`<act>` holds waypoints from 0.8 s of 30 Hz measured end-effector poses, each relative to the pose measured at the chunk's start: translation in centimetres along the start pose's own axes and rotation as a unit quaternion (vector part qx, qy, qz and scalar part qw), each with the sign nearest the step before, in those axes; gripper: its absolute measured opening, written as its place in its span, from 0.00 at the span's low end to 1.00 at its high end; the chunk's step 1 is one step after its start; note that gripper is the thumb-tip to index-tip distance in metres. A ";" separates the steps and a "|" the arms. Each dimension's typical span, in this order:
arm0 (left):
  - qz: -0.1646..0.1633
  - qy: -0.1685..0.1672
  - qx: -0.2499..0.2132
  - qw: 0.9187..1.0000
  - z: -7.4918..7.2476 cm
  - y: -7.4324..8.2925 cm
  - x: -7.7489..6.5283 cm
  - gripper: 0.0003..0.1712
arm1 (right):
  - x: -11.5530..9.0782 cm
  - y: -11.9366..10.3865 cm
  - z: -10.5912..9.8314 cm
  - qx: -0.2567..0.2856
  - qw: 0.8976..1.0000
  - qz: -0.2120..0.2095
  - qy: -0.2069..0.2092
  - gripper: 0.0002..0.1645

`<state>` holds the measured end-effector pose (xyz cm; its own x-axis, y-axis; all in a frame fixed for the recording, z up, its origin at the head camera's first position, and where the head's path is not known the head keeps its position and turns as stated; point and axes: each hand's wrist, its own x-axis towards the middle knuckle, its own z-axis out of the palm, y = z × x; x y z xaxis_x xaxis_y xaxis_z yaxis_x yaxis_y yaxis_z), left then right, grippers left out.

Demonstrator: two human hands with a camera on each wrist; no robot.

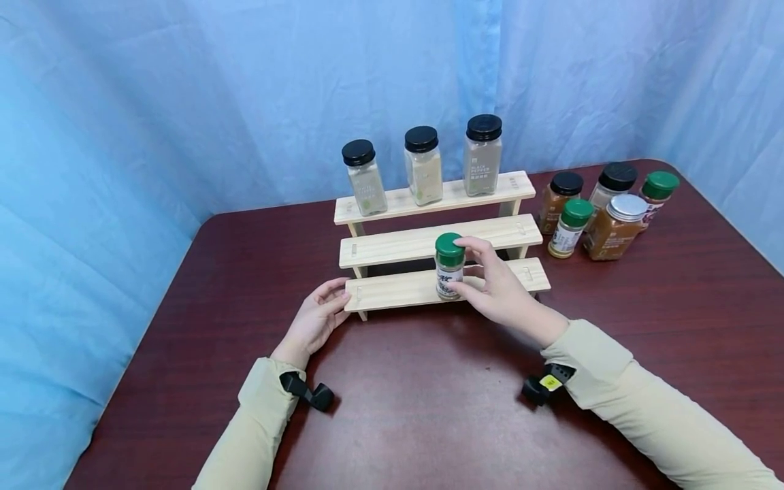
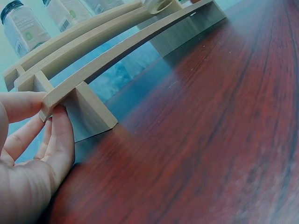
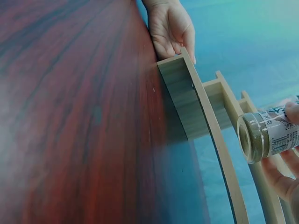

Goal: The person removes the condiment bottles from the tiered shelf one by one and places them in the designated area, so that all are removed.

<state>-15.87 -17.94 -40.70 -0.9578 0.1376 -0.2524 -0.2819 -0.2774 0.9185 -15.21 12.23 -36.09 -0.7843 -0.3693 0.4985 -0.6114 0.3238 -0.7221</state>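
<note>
Green-capped jar, head view: the green-capped jar (image 1: 450, 275) is at the 6 o'clock side of the rack (image 1: 392, 248), over the lowest board (image 1: 392, 289), grasped by the right hand (image 1: 505, 297). Released too near the front edge, it could tip onto the tabletop (image 1: 404, 381).
Board end, head view: the left hand (image 1: 315, 320) grasps it at the rack's 8 o'clock. A tug or lift there could rock the black-capped jars (image 1: 425, 170) standing on the top board (image 1: 450, 190), from 10 to 1 o'clock.
Loose jars, head view: at the rack's 3 o'clock, the loose jars (image 1: 612, 235) crowd together; the nearer ones partly hide those behind.
Rack, left wrist view: the left hand pinches the board end at 9 o'clock. The green-capped jar is cut off at 12 o'clock, with only its base showing.
Jar base, right wrist view: at 3 o'clock; the smooth sides could slip if the right hand's hold loosens. Its cap is out of frame, the label is only partly readable, and whether the base touches wood cannot be told.
</note>
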 end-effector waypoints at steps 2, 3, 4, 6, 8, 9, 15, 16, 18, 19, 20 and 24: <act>-0.001 0.001 0.002 1.000 0.0 0.1 0.0 0.21 | -0.2 0.1 -0.3 -0.001 1.000 0.004 0.001 0.41; -0.001 0.000 0.003 1.000 0.0 0.1 0.0 0.21 | -0.3 0.2 -0.5 -0.003 1.000 0.007 0.000 0.41; -0.001 0.000 0.005 1.000 0.0 0.1 0.0 0.22 | -0.5 0.2 -0.7 -0.006 1.000 0.011 -0.002 0.41; 0.000 -0.001 0.007 1.000 0.0 0.1 0.1 0.23 | -0.8 0.4 -1.1 -0.013 1.000 0.014 -0.006 0.41; -0.001 -0.005 0.014 1.000 0.0 0.1 0.1 0.24 | -1.3 0.6 -1.6 -0.020 1.000 0.017 -0.008 0.41; -0.002 -0.007 0.015 1.000 0.0 0.1 0.2 0.24 | -1.5 0.6 -1.9 -0.023 0.999 0.021 -0.010 0.41; -0.001 -0.013 0.001 1.000 0.0 0.1 0.4 0.21 | -2.7 1.0 -3.8 -0.055 0.998 0.041 -0.006 0.43; 0.000 -0.012 -0.001 1.000 0.0 0.2 0.4 0.20 | -2.8 1.2 -4.2 -0.060 0.997 0.041 -0.003 0.43; 0.002 -0.011 -0.003 1.000 0.0 0.2 0.4 0.20 | -3.1 1.5 -4.9 -0.069 0.997 0.036 0.005 0.44; 0.002 -0.009 -0.002 1.000 0.0 0.2 0.4 0.20 | -3.2 1.6 -5.3 -0.072 0.997 0.030 0.009 0.44; 0.002 -0.008 0.000 1.000 0.0 0.1 0.3 0.21 | -3.4 1.8 -5.7 -0.072 0.997 0.025 0.012 0.44; -0.002 -0.001 0.007 1.000 0.1 0.1 0.1 0.24 | -4.2 2.1 -7.5 -0.088 0.996 0.015 0.023 0.46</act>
<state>-15.99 -17.89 -40.60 -0.9563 0.1408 -0.2561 -0.2855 -0.2630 0.9216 -13.98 20.97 -36.15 -0.8040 -0.3186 0.5021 -0.5935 0.4829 -0.6439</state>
